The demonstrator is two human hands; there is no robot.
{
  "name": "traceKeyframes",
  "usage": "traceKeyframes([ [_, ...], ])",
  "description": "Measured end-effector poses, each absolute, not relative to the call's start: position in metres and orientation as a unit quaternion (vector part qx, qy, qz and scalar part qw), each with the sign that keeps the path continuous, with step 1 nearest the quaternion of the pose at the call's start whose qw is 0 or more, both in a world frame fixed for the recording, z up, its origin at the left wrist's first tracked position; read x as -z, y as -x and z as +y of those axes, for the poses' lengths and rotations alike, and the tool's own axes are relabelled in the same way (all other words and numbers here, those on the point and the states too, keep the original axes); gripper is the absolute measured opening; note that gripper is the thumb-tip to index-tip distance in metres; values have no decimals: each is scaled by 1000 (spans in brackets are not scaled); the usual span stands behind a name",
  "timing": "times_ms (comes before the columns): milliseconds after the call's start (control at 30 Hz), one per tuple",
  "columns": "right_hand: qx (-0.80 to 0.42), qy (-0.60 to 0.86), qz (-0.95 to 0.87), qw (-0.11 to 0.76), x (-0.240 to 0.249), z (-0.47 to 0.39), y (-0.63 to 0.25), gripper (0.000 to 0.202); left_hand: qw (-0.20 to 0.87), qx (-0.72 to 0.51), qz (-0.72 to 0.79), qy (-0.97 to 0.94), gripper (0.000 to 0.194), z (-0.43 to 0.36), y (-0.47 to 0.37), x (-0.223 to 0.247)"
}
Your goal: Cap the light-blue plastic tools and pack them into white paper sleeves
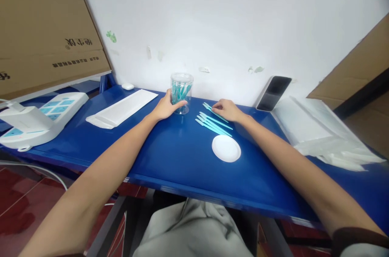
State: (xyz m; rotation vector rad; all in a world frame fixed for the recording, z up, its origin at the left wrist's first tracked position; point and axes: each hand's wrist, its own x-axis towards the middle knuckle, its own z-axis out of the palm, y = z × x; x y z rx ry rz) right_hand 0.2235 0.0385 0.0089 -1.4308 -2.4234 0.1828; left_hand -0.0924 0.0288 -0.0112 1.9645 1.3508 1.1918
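A clear plastic jar (pixel 181 91) filled with teal plastic sticks stands upright near the back of the blue table (pixel 170 155). My left hand (pixel 166 106) wraps around the jar's lower left side. Several loose teal sticks (pixel 213 123) lie side by side just right of the jar. My right hand (pixel 225 110) rests palm down at the far end of those sticks, fingertips touching the rearmost one. A round white lid (pixel 226 148) lies flat on the table in front of the sticks.
A stack of white flat bags (pixel 121 108) lies left of the jar, a white machine (pixel 39 117) at the far left. A phone (pixel 273 93) leans on the wall; clear bags (pixel 319 131) pile at right. Cardboard (pixel 45 26) stands behind.
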Motion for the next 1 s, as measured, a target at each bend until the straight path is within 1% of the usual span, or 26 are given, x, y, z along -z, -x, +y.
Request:
traceKeyframes([
  [233,-39,434,-885,167,-5,24,-233,36,286,-461,439,-717,84,31,90,7],
  [367,-81,406,-893,177,-9,9,-242,36,259,-461,449,-720,82,27,87,4],
  [433,-106,398,-889,201,-16,4,-244,36,238,-455,468,-720,80,22,85,1],
  [533,-111,421,-862,262,-39,-4,-239,36,195,-438,477,-737,82,13,82,-7],
  [633,-87,453,-826,324,-75,-15,-223,35,140,-412,474,-765,86,5,79,-13],
  [733,-83,434,-822,360,-107,-25,-201,29,109,-389,463,-789,90,-1,76,-16],
  [867,-59,383,-854,346,-120,-28,-183,23,72,-362,450,-813,94,-7,73,-20],
  [1000,-37,361,-889,279,-110,-27,-184,29,7,-337,438,-834,98,-5,74,-19],
])
